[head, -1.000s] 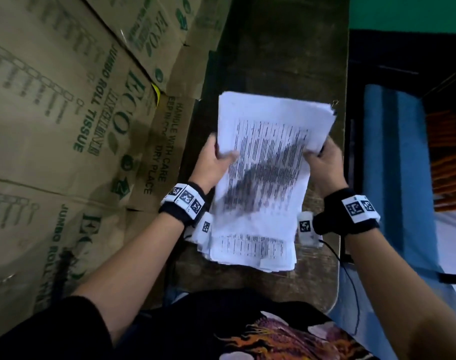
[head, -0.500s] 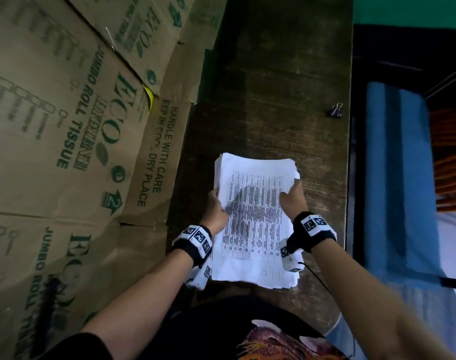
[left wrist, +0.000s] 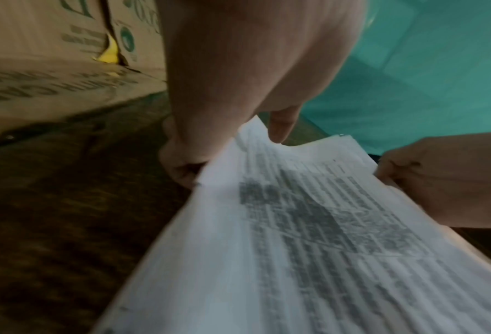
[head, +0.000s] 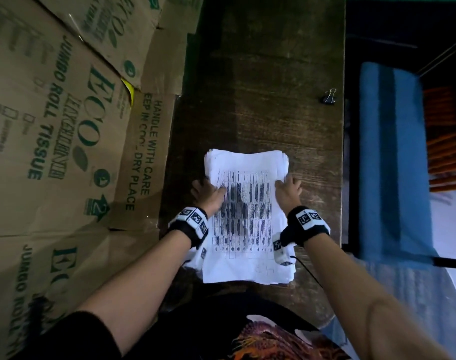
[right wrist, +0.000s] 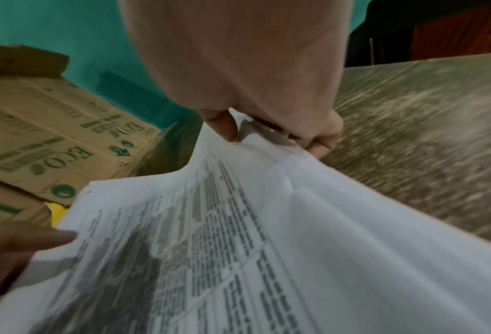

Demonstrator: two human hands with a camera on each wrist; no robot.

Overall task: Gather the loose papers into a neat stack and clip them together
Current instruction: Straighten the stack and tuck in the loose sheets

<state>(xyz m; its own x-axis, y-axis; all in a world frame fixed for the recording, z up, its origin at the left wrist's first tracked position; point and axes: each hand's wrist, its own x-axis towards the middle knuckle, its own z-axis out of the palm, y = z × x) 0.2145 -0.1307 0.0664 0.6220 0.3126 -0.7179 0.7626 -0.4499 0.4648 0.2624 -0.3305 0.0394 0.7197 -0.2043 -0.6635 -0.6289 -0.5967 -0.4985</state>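
Note:
A stack of white printed papers [head: 247,216] lies near the front of the dark wooden table [head: 260,100]. My left hand [head: 208,192] grips the stack's left edge, thumb on top and fingers curled under. On the right edge my right hand [head: 287,189] pinches the sheets the same way. The left wrist view shows the papers [left wrist: 310,248] with the left hand [left wrist: 198,158] at their side; the right wrist view shows the papers [right wrist: 238,248] pinched by the right hand [right wrist: 270,133]. A small black binder clip [head: 329,97] sits alone at the table's far right edge.
Flattened cardboard boxes [head: 66,126] printed with green text stand along the table's left side. A blue cloth [head: 393,165] lies past the right edge, with orange slats [head: 445,141] beyond. My dark shirt [head: 247,333] fills the bottom.
The stack was held up and tilted a second ago; both hands have brought it down flat onto the table near me, uncovering the binder clip behind it.

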